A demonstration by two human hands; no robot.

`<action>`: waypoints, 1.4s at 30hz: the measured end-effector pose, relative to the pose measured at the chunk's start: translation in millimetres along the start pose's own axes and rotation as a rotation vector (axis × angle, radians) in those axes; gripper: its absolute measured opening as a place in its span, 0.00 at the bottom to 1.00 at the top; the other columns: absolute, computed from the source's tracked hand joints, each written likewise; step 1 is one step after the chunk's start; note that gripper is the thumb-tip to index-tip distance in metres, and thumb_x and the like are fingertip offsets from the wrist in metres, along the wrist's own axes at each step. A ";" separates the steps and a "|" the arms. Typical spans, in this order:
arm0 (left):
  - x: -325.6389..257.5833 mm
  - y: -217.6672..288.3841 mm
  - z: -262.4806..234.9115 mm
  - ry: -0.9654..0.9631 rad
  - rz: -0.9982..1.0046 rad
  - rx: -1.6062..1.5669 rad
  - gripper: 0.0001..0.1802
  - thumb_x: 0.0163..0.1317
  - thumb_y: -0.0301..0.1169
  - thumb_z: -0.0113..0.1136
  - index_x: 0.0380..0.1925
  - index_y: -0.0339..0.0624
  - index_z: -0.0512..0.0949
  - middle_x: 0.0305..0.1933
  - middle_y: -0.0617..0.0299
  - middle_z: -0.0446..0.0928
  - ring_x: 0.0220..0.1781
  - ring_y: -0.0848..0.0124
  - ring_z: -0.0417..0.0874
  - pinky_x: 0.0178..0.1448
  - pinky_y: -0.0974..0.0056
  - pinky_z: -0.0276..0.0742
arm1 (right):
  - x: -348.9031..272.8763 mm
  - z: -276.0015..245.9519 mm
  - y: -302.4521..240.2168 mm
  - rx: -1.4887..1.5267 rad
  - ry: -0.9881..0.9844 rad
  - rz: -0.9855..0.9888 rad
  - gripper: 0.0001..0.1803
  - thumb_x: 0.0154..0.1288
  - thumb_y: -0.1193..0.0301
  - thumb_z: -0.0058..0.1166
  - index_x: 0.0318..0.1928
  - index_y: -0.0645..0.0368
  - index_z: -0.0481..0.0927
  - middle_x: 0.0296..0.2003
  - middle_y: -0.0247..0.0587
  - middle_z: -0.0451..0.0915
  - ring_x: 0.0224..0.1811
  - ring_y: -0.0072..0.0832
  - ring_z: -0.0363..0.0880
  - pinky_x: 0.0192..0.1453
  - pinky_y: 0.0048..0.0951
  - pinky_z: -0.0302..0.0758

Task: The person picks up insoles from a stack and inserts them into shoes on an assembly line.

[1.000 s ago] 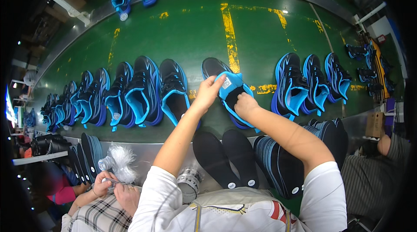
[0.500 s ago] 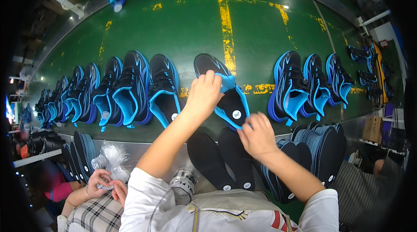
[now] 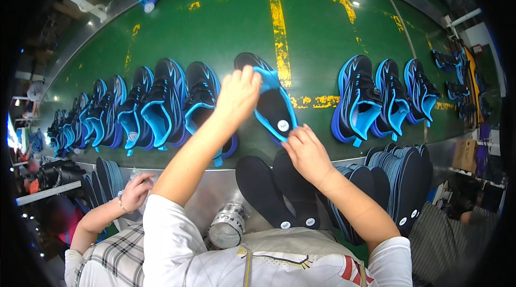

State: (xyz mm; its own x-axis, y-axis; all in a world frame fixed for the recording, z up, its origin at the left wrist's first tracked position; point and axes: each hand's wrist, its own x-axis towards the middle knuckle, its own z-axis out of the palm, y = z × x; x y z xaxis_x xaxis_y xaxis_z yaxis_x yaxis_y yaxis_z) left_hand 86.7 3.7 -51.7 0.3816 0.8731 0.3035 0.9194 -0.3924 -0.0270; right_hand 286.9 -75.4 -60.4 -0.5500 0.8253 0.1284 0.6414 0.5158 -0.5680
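A black-and-blue sports shoe (image 3: 269, 80) lies in front of me, toe pointing away, with a black insole (image 3: 273, 108) inside bearing a round white sticker. My left hand (image 3: 240, 93) is closed on the blue-lined tongue and holds it up. At the heel, the fingers of my right hand (image 3: 307, 151) pinch the collar's rim. Left of my left hand stands another sports shoe (image 3: 201, 85), partly hidden behind my forearm. Below the held shoe, two loose black insoles (image 3: 258, 187) lie side by side near my body.
More shoes stand in rows to the left (image 3: 164, 93) and right (image 3: 357, 93) on the green surface (image 3: 226, 29). Stacked insoles (image 3: 408, 190) fill the near right. A clear plastic roll (image 3: 228, 228) lies by my left arm. At left, a co-worker's hand (image 3: 137, 190) reaches in.
Both my hands have shifted slightly away and left with the shoe, its tongue still held up. The co-worker's hand has lifted, and the translucent bundle near it has mostly gone from sight.
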 end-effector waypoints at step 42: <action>93.9 167.7 49.2 0.242 0.153 -0.892 0.33 0.49 0.45 0.61 0.54 0.44 0.63 0.36 0.50 0.74 0.31 0.61 0.77 0.35 0.59 0.73 | -182.9 -173.2 -13.4 0.432 0.180 0.455 0.10 0.56 0.73 0.53 0.38 0.64 0.79 0.46 0.52 0.73 0.43 0.37 0.74 0.47 0.30 0.70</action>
State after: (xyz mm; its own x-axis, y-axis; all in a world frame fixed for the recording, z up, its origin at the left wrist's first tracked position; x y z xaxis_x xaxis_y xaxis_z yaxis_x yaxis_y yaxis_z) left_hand 281.4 34.2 -74.6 0.3698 0.7492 0.5494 0.4099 -0.6623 0.6272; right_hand 471.5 -193.3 64.5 -0.1522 0.9843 -0.0890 0.4958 -0.0019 -0.8685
